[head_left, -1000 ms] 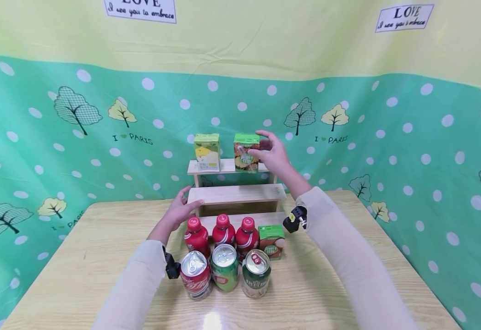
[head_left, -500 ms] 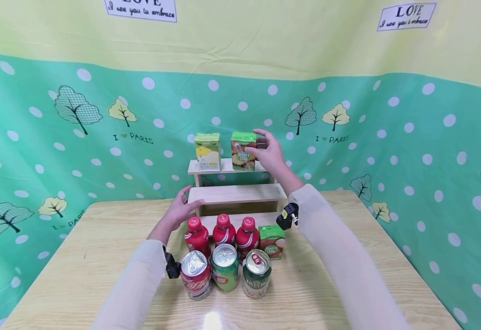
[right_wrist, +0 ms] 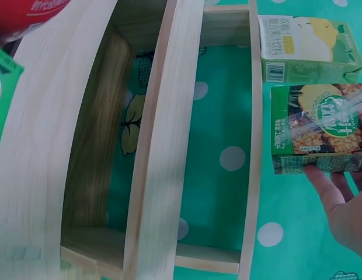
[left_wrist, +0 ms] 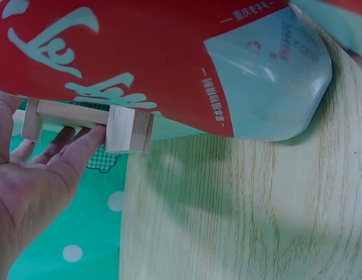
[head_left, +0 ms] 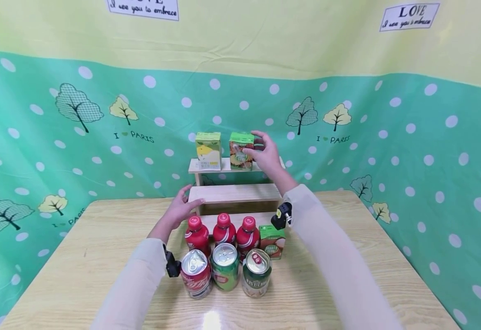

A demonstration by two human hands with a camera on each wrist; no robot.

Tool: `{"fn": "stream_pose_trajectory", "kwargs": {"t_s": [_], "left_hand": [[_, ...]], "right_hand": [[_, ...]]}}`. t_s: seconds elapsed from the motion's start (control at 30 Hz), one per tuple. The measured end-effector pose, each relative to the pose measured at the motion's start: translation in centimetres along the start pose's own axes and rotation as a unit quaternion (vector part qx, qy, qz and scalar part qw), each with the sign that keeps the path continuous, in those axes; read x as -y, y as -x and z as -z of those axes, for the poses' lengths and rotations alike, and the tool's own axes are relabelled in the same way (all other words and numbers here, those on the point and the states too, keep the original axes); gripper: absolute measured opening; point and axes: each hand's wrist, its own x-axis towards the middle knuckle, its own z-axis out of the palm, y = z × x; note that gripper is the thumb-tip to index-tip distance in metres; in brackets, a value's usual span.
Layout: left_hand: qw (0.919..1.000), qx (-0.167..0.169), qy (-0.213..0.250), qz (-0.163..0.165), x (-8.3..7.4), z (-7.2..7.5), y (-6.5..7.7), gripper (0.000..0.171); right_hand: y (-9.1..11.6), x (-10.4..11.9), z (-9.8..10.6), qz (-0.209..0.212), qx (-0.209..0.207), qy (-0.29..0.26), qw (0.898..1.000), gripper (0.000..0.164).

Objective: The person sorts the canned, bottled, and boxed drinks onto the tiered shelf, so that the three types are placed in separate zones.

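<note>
My right hand (head_left: 267, 156) pinches a green pineapple juice box (head_left: 241, 152) by its right side, upright over the top tier of a wooden step shelf (head_left: 236, 194). In the right wrist view a narrow gap shows between that juice box (right_wrist: 321, 125) and the tier. A pale green and yellow juice box (head_left: 209, 152) stands to its left on the same tier. At the left end of the middle tier my left hand (head_left: 179, 211) grips the shelf, thumb in front. Fingers (left_wrist: 82, 153) touch the wood in the left wrist view, where a red bottle hides part of the shelf.
Three red bottles (head_left: 224, 230) and a green juice box (head_left: 272, 241) stand before the shelf's lowest tier. Closer to me are a red can (head_left: 196, 275), a light green can (head_left: 225, 268) and a dark green can (head_left: 256, 273). A patterned cloth (head_left: 240, 91) hangs behind the table.
My right hand has moved the pineapple juice box a little left along the top tier, closer to the yellow and green box. My left hand stays on the shelf.
</note>
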Motion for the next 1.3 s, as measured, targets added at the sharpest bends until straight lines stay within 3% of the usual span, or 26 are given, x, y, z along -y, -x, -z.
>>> {"fn": "stream_pose_trajectory", "kwargs": {"t_s": [0.27, 0.6, 0.93, 1.3], "left_hand": [[1.0, 0.001, 0.005, 0.001, 0.2, -0.2, -0.1, 0.086], [0.9999, 0.001, 0.017, 0.001, -0.1, 0.0, 0.1, 0.084], [0.9998, 0.008, 0.019, 0.001, -0.4, -0.3, 0.2, 0.084], [0.9997, 0.008, 0.022, -0.004, -0.3, -0.2, 0.1, 0.084]], "right_hand": [[-0.1, -0.6, -1.2, 0.006, 0.005, -0.017, 1.0, 0.055], [-0.6, -0.3, -2.1, -0.018, -0.001, -0.03, 0.999, 0.057], [-0.9, -0.5, -2.3, -0.034, 0.001, -0.029, 0.999, 0.06], [-1.0, -0.4, -2.3, -0.02, 0.029, -0.026, 0.999, 0.061]]}}
